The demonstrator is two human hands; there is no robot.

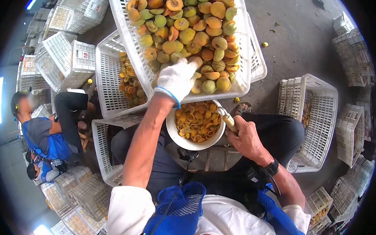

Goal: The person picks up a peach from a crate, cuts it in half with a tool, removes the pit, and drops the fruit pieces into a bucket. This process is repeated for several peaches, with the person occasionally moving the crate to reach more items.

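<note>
My left hand (pixel 176 79), in a white glove with a blue cuff, reaches into the near edge of a white plastic crate (pixel 246 41) of apricots (pixel 187 34). Its fingers are closed on an apricot (pixel 197 61) among the others, many of which are cut open. My right hand (pixel 247 141) is bare and grips the wooden handle of a tool (pixel 230 123); its metal end lies by the rim of a white bucket (pixel 170 132). Inside the bucket, between my knees, are orange apricot pieces (pixel 198 122).
Beneath the tilted crate stands another white crate (pixel 108 79) with cut apricots. A tall crate (pixel 321 125) stands to my right, a further one (pixel 101 149) by my left knee. Another person (pixel 41 135) sits at the left. Stacked crates (pixel 66 59) line both sides.
</note>
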